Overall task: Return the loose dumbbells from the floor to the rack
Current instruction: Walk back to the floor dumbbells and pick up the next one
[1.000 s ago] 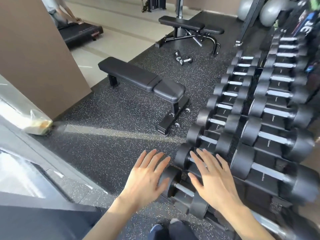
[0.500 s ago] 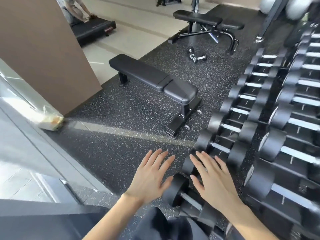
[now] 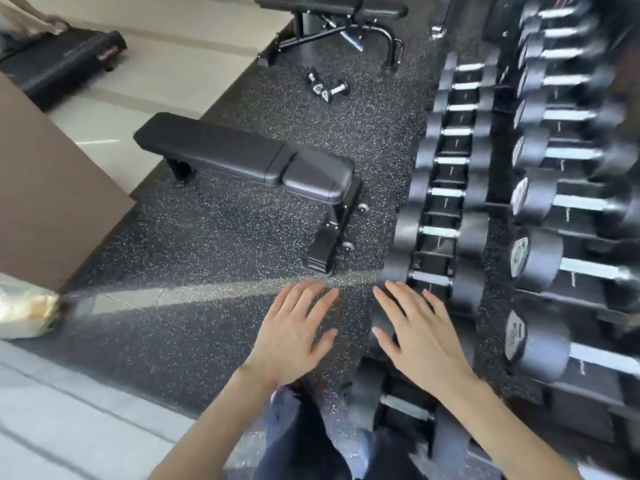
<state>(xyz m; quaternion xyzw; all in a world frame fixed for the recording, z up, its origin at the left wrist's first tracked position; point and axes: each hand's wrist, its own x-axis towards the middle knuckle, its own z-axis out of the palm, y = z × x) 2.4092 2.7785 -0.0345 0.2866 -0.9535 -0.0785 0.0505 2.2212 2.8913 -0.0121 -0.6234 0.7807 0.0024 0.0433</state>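
Hovering empty, the left hand (image 3: 294,334) and right hand (image 3: 420,337) spread their fingers (image 3: 311,299) wide beside the rack (image 3: 437,252). Beyond the flat bench (image 3: 249,157), the loose dumbbells (image 3: 327,87) lie on the floor (image 3: 207,237), so fetching them seems yet to begin.

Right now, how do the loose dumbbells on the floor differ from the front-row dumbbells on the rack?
Place: the loose dumbbells lie on the floor mat near the far bench, while the front-row dumbbells sit in the rack.
Pose: the loose dumbbells are bunched at angles to each other, while the front-row dumbbells lie parallel in one line.
Size: the loose dumbbells look smaller than front-row dumbbells at like depth.
Shared: dark heads, bright metal handles.
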